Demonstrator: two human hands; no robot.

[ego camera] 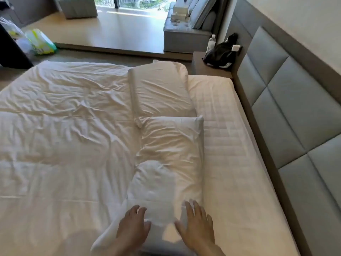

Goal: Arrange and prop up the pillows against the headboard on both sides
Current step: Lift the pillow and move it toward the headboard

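Observation:
Two white pillows lie flat end to end on the bed, away from the grey padded headboard on the right. The near pillow reaches from mid-frame down to my hands. The far pillow lies beyond it, near the bed's far edge. My left hand rests over the near pillow's left corner, fingers spread. My right hand is over its right corner, fingers apart. Neither hand has closed on the fabric. A strip of bare mattress separates the pillows from the headboard.
A wrinkled white duvet covers the bed's left part. A bedside table beyond the mattress carries a black bag and a water bottle. A grey sofa stands behind it. Plastic bags lie on the floor at far left.

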